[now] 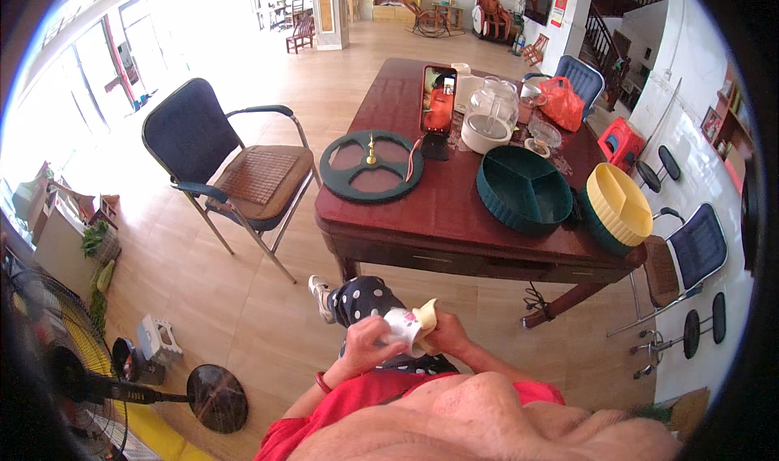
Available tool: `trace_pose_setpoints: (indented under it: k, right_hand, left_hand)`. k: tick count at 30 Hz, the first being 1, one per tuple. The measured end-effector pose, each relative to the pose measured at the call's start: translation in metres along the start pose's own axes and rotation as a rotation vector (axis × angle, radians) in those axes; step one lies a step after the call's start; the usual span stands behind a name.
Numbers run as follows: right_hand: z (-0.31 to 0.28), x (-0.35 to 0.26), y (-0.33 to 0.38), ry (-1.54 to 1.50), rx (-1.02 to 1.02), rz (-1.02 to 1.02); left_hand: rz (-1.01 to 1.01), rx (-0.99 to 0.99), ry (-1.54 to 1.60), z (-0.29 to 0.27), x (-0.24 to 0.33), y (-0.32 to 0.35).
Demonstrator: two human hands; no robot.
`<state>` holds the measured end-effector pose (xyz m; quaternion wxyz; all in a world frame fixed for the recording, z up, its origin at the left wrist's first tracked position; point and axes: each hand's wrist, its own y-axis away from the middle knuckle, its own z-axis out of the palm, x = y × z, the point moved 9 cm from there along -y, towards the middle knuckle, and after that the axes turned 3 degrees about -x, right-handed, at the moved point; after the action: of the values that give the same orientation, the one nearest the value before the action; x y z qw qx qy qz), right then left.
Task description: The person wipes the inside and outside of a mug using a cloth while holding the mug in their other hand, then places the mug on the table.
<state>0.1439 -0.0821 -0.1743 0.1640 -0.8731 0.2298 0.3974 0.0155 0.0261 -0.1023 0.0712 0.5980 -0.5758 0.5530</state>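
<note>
Both hands hold small white cup over lap.
Left hand wraps white cup; right hand pinches pale yellow piece at its rim, near dark wooden table.

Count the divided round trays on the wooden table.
2. A dark green divided tray lies flat right of centre on the table; a yellow divided tray leans tilted at the right edge on something green, possibly another tray.

Tabletop: dark red wood, glossy. Divided trays, green and yellow: matt ribbed plastic. Far jug: clear glass. Left chair: chrome metal frame, woven mat seat. Floor: pale smooth wood planks.
</note>
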Motion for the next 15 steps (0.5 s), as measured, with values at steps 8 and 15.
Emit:
trace_pose_setpoints:
  k: [8, 15]
  right_hand:
    - [-0.006, -0.020, -0.002, -0.135, 0.091, -0.034]
    - [0.003, -0.020, 0.002, -0.041, 0.131, -0.057]
  left_hand:
    - [-0.359, -0.102, 0.715, 0.034, -0.046, 0.015]
    - [-0.556, -0.087, 0.914, 0.046, -0.078, 0.031]
